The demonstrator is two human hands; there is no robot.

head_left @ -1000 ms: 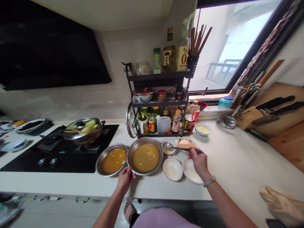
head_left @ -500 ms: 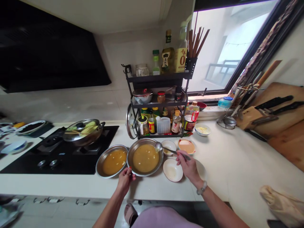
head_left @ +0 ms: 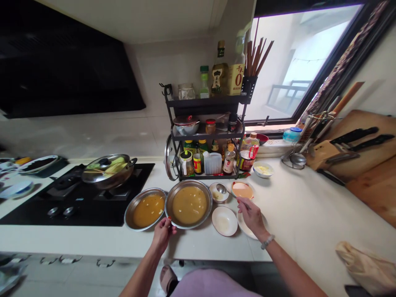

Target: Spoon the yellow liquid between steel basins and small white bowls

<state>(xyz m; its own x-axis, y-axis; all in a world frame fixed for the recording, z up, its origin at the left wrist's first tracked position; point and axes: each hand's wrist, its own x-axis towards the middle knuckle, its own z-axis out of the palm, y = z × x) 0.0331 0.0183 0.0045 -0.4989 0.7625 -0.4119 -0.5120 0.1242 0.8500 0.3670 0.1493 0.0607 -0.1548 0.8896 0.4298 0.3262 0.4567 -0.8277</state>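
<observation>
Two steel pans of yellow-brown liquid sit side by side on the counter: a left pan and a right pan. My left hand is closed on the near rim of the right pan. My right hand is closed on the handle of a metal spoon, whose bowl rests in a small white bowl right of the pans. Beside that stand a dish of orange sauce and an empty white bowl. A white plate lies partly under my right hand.
A black hob on the left carries a lidded pan with corn. A black rack of bottles and jars stands behind the pans. A bowl of yellow bits, a knife block and a cutting board lie right.
My right hand carried the spoon from the small bowl over the right pan's edge and back to the small bowl. My left hand stayed on the pan's rim.
</observation>
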